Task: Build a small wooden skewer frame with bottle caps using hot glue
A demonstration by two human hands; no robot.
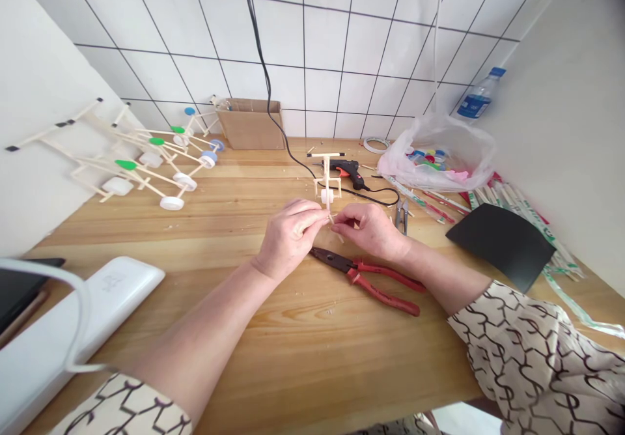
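At the middle of the table, my left hand is closed, its fingertips pinching the near end of a small stick model. That model is built of pale wooden sticks, with a black-tipped crossbar at its far end and a white bottle-cap wheel. My right hand is pinched close beside it, on a short wooden stick at the model's near end. Fingers partly hide where the stick meets the model. Red-handled pliers lie on the table just below both hands.
Several finished-looking stick models with cap wheels stand left. Behind are a cardboard box and a black glue gun with its cord. Rightward lie small snips, a plastic bag of caps and a black sheet. A white power strip lies front left.
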